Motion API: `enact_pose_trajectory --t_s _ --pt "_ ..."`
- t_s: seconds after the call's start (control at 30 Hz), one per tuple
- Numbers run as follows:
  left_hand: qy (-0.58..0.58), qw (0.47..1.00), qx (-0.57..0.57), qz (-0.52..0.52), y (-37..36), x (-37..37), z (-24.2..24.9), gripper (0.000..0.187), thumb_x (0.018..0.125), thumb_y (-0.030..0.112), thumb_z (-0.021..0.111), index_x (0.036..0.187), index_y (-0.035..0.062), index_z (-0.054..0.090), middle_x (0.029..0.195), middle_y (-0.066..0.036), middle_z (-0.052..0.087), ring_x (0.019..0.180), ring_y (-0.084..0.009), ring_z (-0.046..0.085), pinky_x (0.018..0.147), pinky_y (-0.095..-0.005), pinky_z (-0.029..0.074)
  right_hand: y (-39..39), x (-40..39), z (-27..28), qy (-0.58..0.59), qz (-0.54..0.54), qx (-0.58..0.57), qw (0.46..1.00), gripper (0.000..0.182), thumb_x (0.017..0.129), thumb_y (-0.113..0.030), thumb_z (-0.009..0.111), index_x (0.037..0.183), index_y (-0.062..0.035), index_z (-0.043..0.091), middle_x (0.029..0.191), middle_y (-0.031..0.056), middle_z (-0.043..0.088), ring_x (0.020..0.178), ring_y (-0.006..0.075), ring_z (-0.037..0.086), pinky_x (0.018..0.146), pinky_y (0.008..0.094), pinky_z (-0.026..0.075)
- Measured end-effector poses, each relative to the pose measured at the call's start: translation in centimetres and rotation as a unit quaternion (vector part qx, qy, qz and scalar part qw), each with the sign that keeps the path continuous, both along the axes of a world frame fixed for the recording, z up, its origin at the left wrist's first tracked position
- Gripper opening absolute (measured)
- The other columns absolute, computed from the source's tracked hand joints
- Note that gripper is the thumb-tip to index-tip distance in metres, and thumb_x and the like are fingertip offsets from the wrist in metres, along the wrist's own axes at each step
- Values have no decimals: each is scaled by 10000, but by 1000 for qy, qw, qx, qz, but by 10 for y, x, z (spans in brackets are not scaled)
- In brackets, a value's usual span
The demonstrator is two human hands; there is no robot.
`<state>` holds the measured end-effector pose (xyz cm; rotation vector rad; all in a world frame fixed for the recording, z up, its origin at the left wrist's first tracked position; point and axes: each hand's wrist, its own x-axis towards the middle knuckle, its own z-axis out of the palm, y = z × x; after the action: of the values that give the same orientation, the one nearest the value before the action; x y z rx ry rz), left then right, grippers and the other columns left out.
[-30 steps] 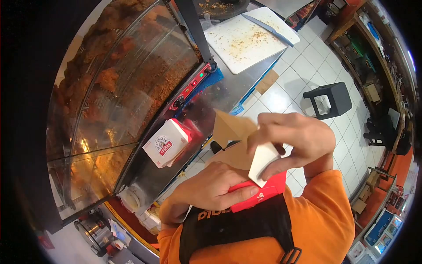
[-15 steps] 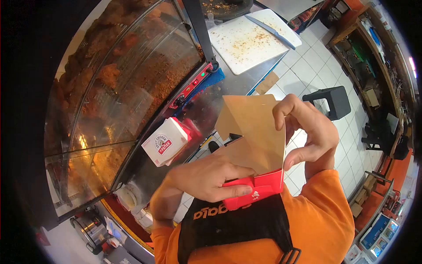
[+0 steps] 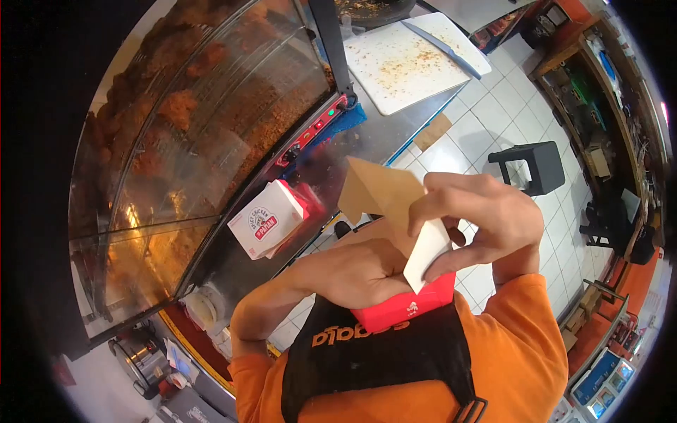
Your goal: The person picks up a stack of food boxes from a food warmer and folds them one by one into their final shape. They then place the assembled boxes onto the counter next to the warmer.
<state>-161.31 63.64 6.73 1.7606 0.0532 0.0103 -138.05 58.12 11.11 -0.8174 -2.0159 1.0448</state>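
A cardboard takeaway box (image 3: pixel 405 307), red outside with a small white logo and plain brown inside, is held partly folded in front of my chest. My left hand (image 3: pixel 360 271) grips its left side, with the fingertips hidden at the box's inside edge. On the right, my right hand (image 3: pixel 486 218) is closed on a side flap whose white face (image 3: pixel 427 255) shows, bent inward over the box. A brown panel (image 3: pixel 377 187) stands up at the far side. To the left, flat white-and-red chicken boxes (image 3: pixel 264 224) lie stacked on the metal counter (image 3: pixel 338 169).
A glass warming cabinet (image 3: pixel 183 162) with fried chicken fills the left. Beyond the counter lie a white cutting board (image 3: pixel 388 74) with crumbs and a knife (image 3: pixel 441 48). A black stool (image 3: pixel 532 168) stands on the tiled floor, near shelves (image 3: pixel 599 106) at right.
My right hand has bent the side flap inward and down, turning its white face into view. My left thumb has left the red front and moved toward the inside of the box.
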Motion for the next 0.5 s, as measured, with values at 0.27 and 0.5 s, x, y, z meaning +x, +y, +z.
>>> enact_pose_trajectory --t_s 0.27,0.5 --pt "-34 998 -56 10 4 -8 -2 268 943 158 546 1173 60 642 1003 -180 694 966 -386 646 835 -443 491 10 -14 29 -108 71 27 991 448 794 -205 843 1204 -120 684 797 63 592 567 249 610 488 381 471" --pt "233 961 19 -150 24 -18 23 362 1006 37 534 1363 63 586 1286 -100 638 1252 -220 565 1069 -371 435 16 -20 29 -139 108 31 984 517 784 -190 831 1264 -125 649 812 61 616 602 274 653 503 383 494"
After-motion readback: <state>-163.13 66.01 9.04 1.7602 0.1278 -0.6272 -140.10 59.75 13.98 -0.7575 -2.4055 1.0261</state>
